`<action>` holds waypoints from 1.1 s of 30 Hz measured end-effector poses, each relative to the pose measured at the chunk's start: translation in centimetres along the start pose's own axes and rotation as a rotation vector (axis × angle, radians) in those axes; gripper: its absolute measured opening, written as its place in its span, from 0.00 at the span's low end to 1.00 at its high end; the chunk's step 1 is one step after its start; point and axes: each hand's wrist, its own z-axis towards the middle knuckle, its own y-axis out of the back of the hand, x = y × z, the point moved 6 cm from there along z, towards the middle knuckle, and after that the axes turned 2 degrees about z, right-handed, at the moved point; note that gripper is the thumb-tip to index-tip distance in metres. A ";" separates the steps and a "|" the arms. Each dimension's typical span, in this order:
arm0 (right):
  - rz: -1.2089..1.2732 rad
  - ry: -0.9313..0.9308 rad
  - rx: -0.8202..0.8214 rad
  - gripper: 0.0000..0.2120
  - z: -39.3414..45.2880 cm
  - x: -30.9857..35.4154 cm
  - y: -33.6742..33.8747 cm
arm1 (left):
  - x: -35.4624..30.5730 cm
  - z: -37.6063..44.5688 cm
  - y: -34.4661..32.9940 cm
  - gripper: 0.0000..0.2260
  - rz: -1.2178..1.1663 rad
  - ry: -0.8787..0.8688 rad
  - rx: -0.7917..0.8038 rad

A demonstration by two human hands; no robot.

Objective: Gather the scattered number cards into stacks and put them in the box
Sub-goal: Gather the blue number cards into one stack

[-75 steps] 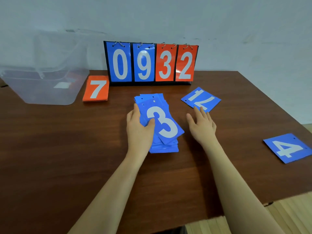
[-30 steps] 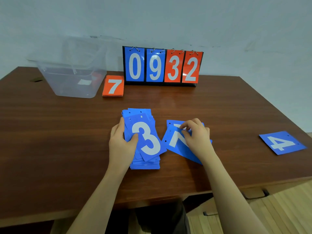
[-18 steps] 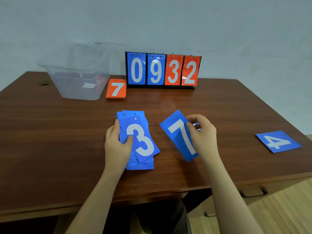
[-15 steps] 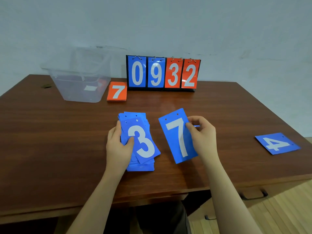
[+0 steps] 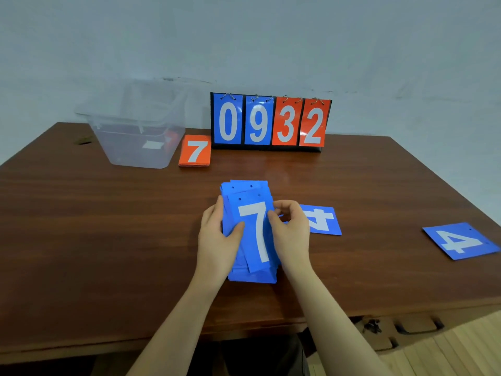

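Note:
A loose stack of blue number cards (image 5: 250,276) lies at the middle of the table, a blue 7 card (image 5: 256,229) on top. My left hand (image 5: 217,241) grips the stack's left edge, thumb on the 7. My right hand (image 5: 290,232) pinches the 7 card's right edge. A blue 4 card (image 5: 322,219) lies flat just right of my right hand. Another blue 4 card (image 5: 461,241) lies at the far right edge. A small orange stack with a 7 on top (image 5: 195,151) sits beside the clear plastic box (image 5: 135,137) at the back left.
A flip scoreboard (image 5: 271,122) showing 0 9 3 2 stands at the back against the wall. The wooden table (image 5: 95,226) ends close on the near side and the right, with floorboards (image 5: 447,354) below.
My right hand picked the blue 7 card off the table, carried it left and set it on the stack, covering the 3. A 4 card that lay beneath it now shows.

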 end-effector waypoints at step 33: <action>-0.661 -0.022 0.237 0.17 3.0 -3.0 7.0 | 0.2 0.6 -0.4 0.26 0.113 0.051 -0.012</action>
